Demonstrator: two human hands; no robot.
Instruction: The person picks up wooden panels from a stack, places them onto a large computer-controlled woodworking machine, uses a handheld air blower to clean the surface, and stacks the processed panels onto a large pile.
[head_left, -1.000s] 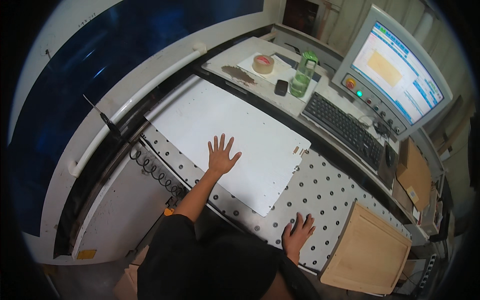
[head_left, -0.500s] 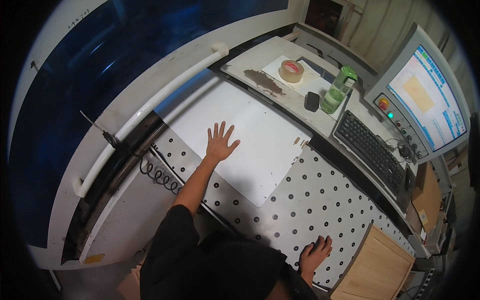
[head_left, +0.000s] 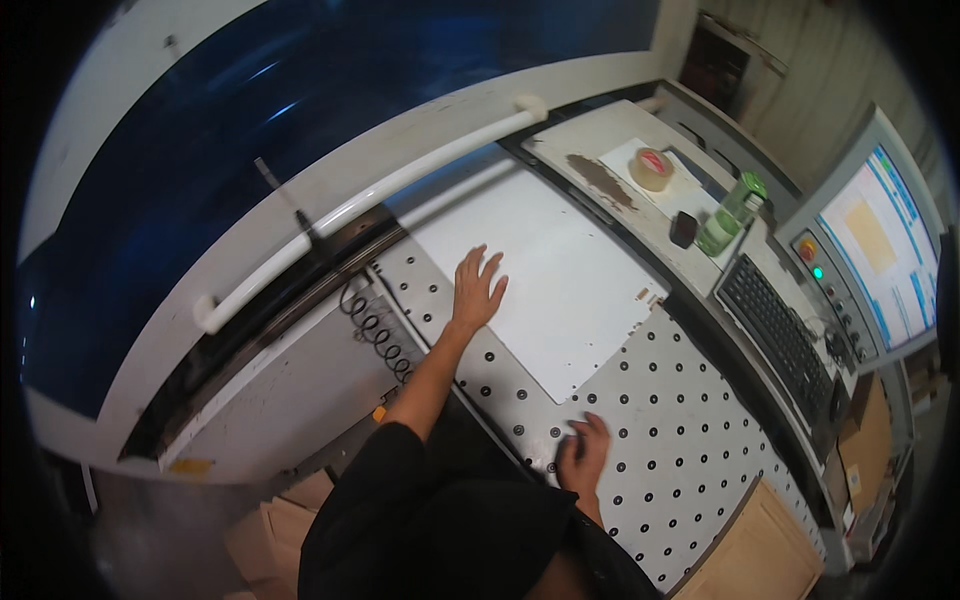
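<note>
A white flat sheet (head_left: pixel 545 260) lies on the grey table dotted with black rings (head_left: pixel 690 440), its far end reaching under the machine's front. My left hand (head_left: pixel 478 288) rests near the sheet's left edge, fingers stretched out and slightly spread, holding nothing. Lower and to the right, my right hand (head_left: pixel 585 455) is over the dotted table just beyond the sheet's near corner. Its fingers are loosely bent with the thumb apart, and I see nothing held between them. Small brown marks (head_left: pixel 645 296) show at the sheet's right corner.
A machine with a dark blue window and white handle bar (head_left: pixel 380 205) stands at the left, a black coiled cable (head_left: pixel 375 335) below it. The right-hand ledge holds a tape roll (head_left: pixel 651 170), green bottle (head_left: pixel 730 215), keyboard (head_left: pixel 775 315) and monitor (head_left: pixel 880 240). A wooden panel (head_left: pixel 760 550) is lower right.
My right hand has moved left, toward the sheet's near corner. My left hand has shifted nearer the sheet's left edge. The whole view has swung, so the scene sits further right.
</note>
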